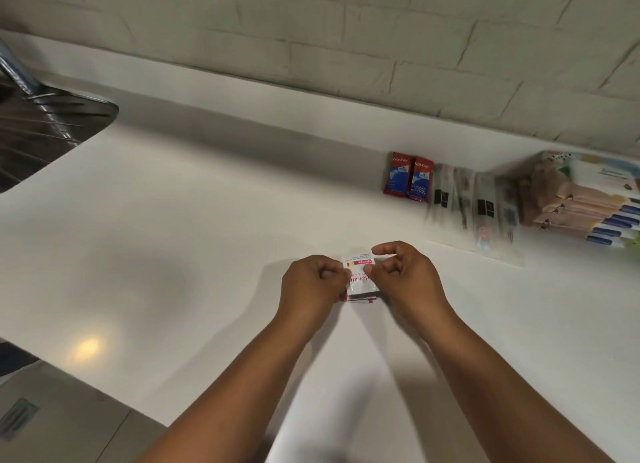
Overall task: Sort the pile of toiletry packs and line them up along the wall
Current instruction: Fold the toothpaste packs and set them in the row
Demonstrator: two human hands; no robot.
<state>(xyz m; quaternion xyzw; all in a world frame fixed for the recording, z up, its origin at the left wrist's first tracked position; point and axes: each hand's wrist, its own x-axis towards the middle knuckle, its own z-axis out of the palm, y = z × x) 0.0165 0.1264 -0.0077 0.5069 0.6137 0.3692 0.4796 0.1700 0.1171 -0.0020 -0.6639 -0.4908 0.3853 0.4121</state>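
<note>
Here, a small stack of white-and-pink sachets (358, 279) is pinched from both sides on the white counter (207, 220), fingers of the left hand (313, 284) and right hand (403, 275) curled onto its edges. The step is judged to be squaring the stack; next, it must be carried to the wall (311, 30), beside the red toothpaste packs (408, 178). "Keratin" is partly legible, upside down; "-gate" shows on the red packs.

Single head-worn wide-angle view, looking forward and steeply down onto the white countertop (207, 220), close above it. Faces the tiled wall (346, 30) at the countertop's far edge. Frame tilted; sink (45, 123) at countertop's left, forearms enter from the bottom.
</note>
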